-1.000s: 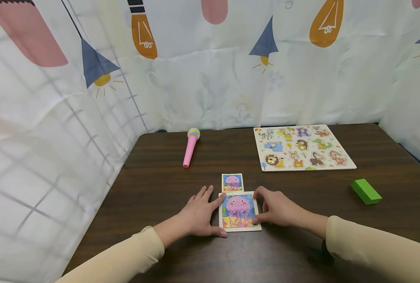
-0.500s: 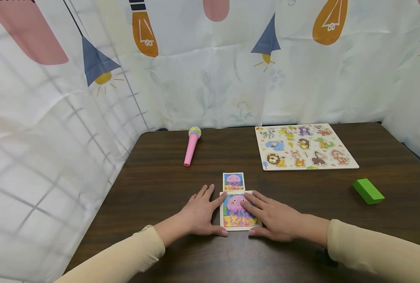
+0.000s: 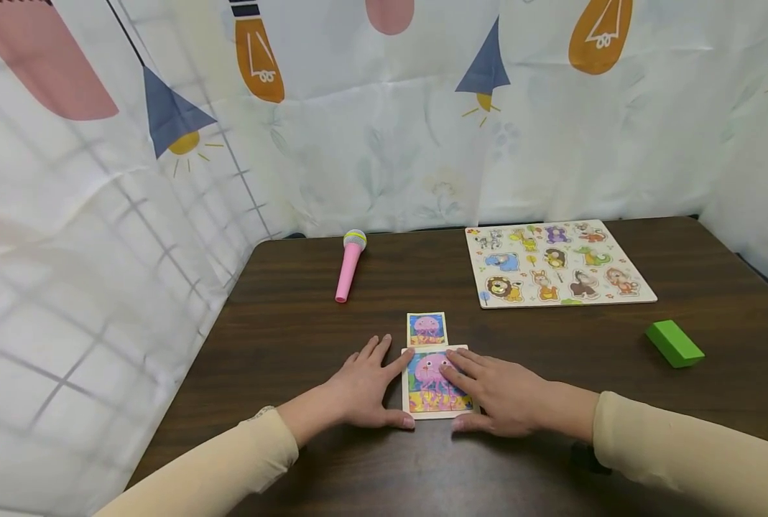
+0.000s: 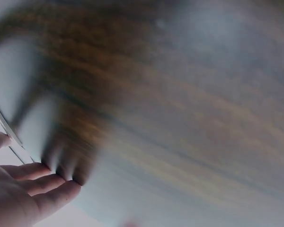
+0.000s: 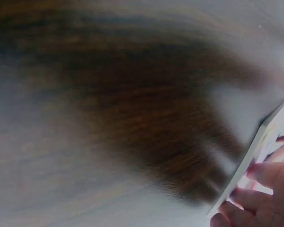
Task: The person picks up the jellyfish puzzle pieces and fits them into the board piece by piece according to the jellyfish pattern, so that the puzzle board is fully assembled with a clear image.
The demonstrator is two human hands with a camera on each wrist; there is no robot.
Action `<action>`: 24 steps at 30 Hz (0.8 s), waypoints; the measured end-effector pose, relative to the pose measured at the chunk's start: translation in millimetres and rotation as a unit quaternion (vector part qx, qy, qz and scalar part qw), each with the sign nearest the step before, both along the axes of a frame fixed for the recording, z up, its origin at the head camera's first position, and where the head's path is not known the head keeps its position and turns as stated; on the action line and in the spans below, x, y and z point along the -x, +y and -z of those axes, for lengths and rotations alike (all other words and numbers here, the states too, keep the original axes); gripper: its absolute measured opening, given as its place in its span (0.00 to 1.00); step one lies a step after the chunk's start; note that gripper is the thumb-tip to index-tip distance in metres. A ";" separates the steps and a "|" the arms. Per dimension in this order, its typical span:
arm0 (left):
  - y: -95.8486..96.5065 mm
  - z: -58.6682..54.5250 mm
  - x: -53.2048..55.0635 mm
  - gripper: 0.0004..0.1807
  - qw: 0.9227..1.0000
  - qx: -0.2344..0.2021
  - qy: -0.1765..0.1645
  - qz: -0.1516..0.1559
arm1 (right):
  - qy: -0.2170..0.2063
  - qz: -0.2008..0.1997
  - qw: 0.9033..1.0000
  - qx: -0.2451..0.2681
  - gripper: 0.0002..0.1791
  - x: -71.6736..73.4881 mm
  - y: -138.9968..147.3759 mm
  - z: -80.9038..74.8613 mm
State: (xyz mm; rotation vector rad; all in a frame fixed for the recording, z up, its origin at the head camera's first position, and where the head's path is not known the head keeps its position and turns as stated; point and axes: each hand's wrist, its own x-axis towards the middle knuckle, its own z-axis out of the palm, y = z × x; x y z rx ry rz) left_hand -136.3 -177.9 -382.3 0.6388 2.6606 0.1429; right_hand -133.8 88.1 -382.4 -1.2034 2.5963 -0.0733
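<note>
A square jigsaw puzzle with a pink jellyfish picture lies flat in its pale frame on the table, near the front middle. A smaller card with the same jellyfish lies just behind it, at its far edge. My left hand rests spread at the puzzle's left side, its index fingertip on the far left corner and its thumb by the near left corner. The right hand lies over the puzzle's right part with extended fingers, covering some of the picture. In the right wrist view, its fingers touch the board.
A pink toy microphone lies at the back left of the dark wooden table. An animal puzzle board is at the back right, with a green block nearer me. A patterned curtain hangs behind.
My right hand has gone from holding the puzzle's right edge to lying flat over its right part. The left hand has stayed in place.
</note>
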 end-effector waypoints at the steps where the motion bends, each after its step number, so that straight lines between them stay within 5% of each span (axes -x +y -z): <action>1: -0.5 -0.6 0.2 0.58 1.000 -0.003 -0.002 0.000 | -0.003 0.001 1.000 0.001 0.50 0.4 0.1 0.1; 6: -2.8 -2.9 -1.2 0.56 1.000 -0.013 0.001 0.009 | -0.011 0.002 1.000 0.007 0.49 1.9 1.3 1.7; 14: 2.2 -3.7 -11.6 0.53 0.995 -0.007 0.032 0.089 | -0.026 0.010 0.999 0.022 0.48 3.2 2.8 1.0; 24: 3.3 -3.3 -11.3 0.53 0.995 0.006 0.032 0.095 | -0.002 -0.018 0.999 0.034 0.45 3.8 8.2 2.4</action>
